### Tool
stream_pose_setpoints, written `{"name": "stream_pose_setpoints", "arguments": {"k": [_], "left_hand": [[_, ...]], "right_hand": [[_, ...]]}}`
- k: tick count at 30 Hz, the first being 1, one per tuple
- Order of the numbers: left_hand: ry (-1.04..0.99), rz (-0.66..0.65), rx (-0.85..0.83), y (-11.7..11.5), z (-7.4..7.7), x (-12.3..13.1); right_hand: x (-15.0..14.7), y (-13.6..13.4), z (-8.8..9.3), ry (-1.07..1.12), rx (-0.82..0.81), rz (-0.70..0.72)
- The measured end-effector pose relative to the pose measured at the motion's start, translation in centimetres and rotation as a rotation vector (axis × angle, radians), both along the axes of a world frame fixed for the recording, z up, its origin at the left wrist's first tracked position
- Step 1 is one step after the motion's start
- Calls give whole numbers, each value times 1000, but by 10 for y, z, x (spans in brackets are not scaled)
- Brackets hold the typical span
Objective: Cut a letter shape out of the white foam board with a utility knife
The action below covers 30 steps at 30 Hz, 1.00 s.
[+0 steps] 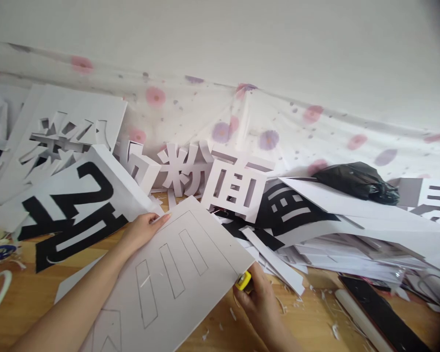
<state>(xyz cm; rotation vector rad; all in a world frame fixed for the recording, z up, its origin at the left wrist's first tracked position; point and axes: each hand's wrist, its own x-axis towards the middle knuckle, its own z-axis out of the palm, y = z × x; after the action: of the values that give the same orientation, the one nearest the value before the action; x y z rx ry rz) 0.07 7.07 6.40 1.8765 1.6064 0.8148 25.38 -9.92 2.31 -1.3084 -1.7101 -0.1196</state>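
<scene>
A white foam board [205, 303] with pencilled outlines of narrow rectangles tilts up over the wooden table. Its upper left edge is gripped by my left hand [143, 231], thumb lying on the face and fingers partly hidden behind. At the board's right corner my right hand [260, 305] is wrapped round a yellow utility knife [243, 280]. The knife's blade end points at the corner along a drawn line; I cannot tell whether it is cutting in. Just behind the board stands a cut-out white character [236, 188].
More white cut-out characters [185, 168] stand along the wall. A black-and-white printed character sheet [84, 205] lies left. Stacked white boards [330, 252], a black plastic bag [357, 182] and a long black bar [381, 310] are on the right. Scraps litter the wooden table [297, 322].
</scene>
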Motion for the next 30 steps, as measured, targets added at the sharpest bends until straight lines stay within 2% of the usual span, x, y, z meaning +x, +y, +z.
{"name": "stream_pose_setpoints", "arguments": {"k": [7, 14, 30], "left_hand": [[-47, 2, 8, 2, -2, -1], [-23, -1, 10, -2, 2, 0], [14, -2, 13, 3, -3, -2]], "right_hand": [[-7, -2, 4, -30, -51, 101], [-6, -1, 3, -30, -45, 79], [-1, 3, -2, -3, -52, 39]]}}
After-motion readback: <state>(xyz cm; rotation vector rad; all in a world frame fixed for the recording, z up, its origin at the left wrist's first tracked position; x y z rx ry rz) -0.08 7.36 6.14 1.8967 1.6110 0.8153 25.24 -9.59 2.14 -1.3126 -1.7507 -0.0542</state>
